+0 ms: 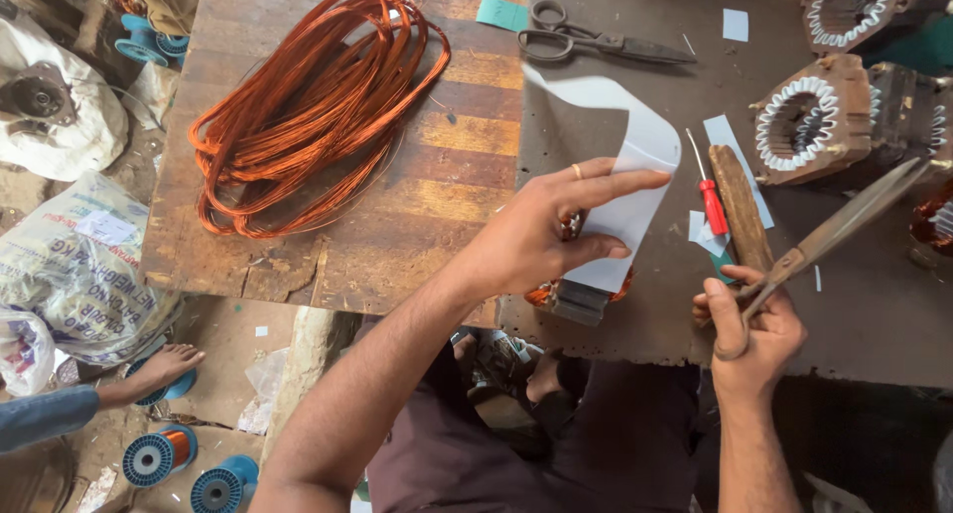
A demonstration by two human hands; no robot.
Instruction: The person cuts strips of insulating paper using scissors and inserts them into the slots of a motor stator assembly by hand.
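My left hand (551, 225) pinches a curved sheet of white insulating paper (635, 151) and holds it up over the dark bench. Under the sheet sits a motor stator with copper windings (576, 297), mostly hidden. My right hand (754, 329) grips the handles of large metal scissors (844, 225), blades pointing up to the right, apart from the paper. A red-handled screwdriver (712, 203) and a wooden stick (740, 207) lie between my hands.
A big coil of copper wire (308, 106) rests on a wooden board (467, 176). Black scissors (596, 42) lie at the back. Stators with white windings (809, 126) stand at right. Blue wire spools (154, 458) and sacks (84, 265) are on the floor, beside another person's foot (164, 366).
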